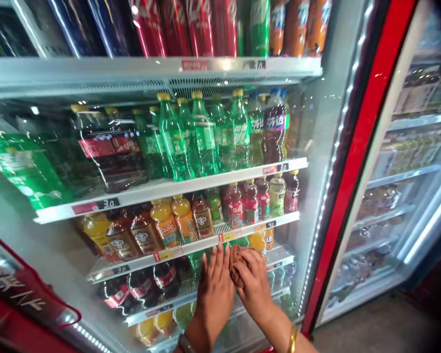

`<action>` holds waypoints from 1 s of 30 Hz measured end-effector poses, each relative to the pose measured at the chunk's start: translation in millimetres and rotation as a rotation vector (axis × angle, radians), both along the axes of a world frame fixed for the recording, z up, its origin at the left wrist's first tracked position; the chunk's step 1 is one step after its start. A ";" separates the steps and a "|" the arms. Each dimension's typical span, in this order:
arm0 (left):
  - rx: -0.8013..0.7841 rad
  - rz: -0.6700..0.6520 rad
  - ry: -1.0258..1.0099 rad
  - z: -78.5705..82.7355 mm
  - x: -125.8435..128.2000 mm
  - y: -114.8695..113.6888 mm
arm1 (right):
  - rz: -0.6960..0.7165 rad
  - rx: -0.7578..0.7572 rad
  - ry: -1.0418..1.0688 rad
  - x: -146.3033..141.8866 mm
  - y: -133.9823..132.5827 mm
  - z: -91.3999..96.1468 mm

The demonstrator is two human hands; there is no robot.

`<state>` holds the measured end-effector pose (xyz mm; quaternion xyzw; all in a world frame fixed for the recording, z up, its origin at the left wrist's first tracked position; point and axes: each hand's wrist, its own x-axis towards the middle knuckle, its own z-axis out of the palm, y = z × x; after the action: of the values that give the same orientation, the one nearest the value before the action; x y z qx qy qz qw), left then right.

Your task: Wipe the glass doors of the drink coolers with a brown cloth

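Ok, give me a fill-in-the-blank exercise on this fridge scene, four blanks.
1. The row of green bottles has ___ caps.
2. The right hand, curled round a brown item, wears a ___ bangle at the wrist.
3. The left hand lies flat, fingers out, to the ___ of that item.
4. The upright frame beside the shelves is ___.

Missing words: yellow; gold; left; red.
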<state>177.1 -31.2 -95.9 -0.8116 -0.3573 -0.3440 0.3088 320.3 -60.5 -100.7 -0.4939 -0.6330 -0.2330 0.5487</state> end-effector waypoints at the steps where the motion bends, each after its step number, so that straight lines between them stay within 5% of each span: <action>1: 0.012 0.000 -0.003 1.4 4.3 2.3 | 0.006 0.007 -0.018 2.5 1.4 6.5; 8: 0.053 0.011 -0.139 67.6 46.2 11.7 | -0.005 0.025 -0.116 62.1 5.4 85.7; 13: 0.065 0.022 -0.121 82.7 75.7 5.7 | -0.003 0.028 -0.053 74.4 1.6 86.1; 16: 0.083 0.020 -0.178 90.7 88.4 8.3 | 0.030 0.063 -0.064 81.2 6.6 105.2; 20: 0.053 -0.006 -0.179 124.1 107.7 13.5 | 0.017 0.109 -0.047 112.9 12.6 139.7; 23: 0.023 -0.022 -0.176 142.9 121.7 16.1 | -0.016 0.119 -0.029 130.5 10.4 137.4; 27: 0.000 -0.025 -0.220 145.0 132.6 18.1 | 0.006 0.145 -0.049 127.5 8.9 127.9; 30: 0.011 -0.073 -0.299 141.5 136.7 21.5 | 0.040 0.222 -0.134 130.8 17.2 151.0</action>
<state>313.9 -9.8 45.6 -0.7620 -0.3676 -0.4740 0.2439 451.1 -43.3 50.3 -0.4006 -0.6483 -0.3231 0.5610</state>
